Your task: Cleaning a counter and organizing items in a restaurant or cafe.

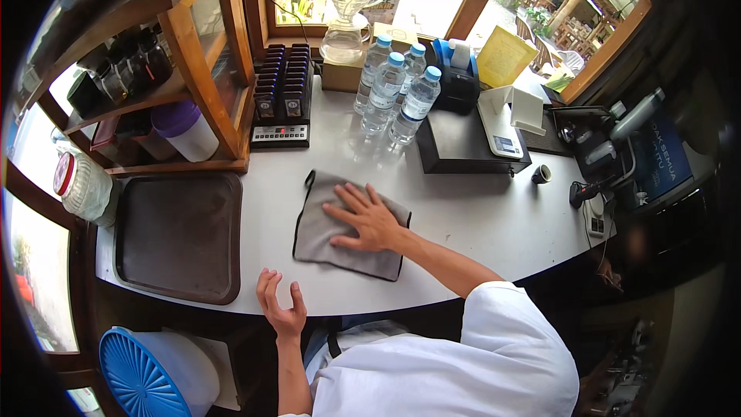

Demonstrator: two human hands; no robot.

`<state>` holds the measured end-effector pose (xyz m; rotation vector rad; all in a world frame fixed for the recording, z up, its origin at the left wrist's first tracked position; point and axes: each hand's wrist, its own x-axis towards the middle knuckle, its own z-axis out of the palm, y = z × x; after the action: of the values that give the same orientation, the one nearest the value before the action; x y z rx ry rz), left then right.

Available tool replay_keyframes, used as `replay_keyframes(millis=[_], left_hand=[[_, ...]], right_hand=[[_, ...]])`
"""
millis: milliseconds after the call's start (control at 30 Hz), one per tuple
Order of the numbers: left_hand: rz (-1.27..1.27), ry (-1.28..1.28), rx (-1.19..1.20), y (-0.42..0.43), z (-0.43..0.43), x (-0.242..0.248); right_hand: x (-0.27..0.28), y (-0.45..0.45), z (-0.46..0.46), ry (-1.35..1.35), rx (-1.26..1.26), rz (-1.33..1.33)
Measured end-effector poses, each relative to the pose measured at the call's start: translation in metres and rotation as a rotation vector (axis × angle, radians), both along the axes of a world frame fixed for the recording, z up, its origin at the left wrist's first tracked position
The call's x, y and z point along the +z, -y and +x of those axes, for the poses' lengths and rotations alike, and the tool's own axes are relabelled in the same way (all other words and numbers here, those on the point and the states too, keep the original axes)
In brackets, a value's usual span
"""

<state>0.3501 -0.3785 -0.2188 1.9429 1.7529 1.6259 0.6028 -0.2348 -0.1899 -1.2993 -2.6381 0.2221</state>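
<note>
My right hand (366,221) lies flat, fingers spread, on a grey cloth (324,208) with dark stitched edges. The cloth is spread on the white countertop (272,208), one corner curled up at its far left. Nothing is in my left hand (283,307), which hangs at the counter's front edge with fingers apart and curved. To the left of the cloth rests a dark brown serving tray (178,237).
Several water bottles (385,92), a pager charging rack (282,98), a receipt printer (457,78) and a black cash drawer (463,147) line the back. A small cup (541,174) stands right. A wooden cabinet (200,81) and a jar (87,188) are left; a blue-lidded tub (145,373) sits below.
</note>
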Motion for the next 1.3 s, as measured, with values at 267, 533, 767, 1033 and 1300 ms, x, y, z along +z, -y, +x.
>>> replay_keyframes(millis=[267,533,767,1033,1300], left_hand=[[-0.087,-0.132,0.092,-0.009,0.010,0.001],[-0.387,-0.169,-0.198,-0.038,0.053,0.026],[-0.517,-0.532,-0.099,-0.070,0.070,0.007],[-0.665,-0.335,-0.264,-0.029,0.057,0.019],[-0.560,-0.258,-0.212,-0.020,0.015,0.029]], right_hand=[[-0.016,0.001,-0.052,-0.109,-0.220,0.083],[-0.001,0.041,-0.037,-0.576,0.078,-0.145],[0.008,0.078,-0.047,-0.794,-0.232,-0.146],[-0.010,0.033,0.002,-0.081,-0.518,0.147],[-0.005,0.053,-0.028,-0.109,0.116,-0.002]])
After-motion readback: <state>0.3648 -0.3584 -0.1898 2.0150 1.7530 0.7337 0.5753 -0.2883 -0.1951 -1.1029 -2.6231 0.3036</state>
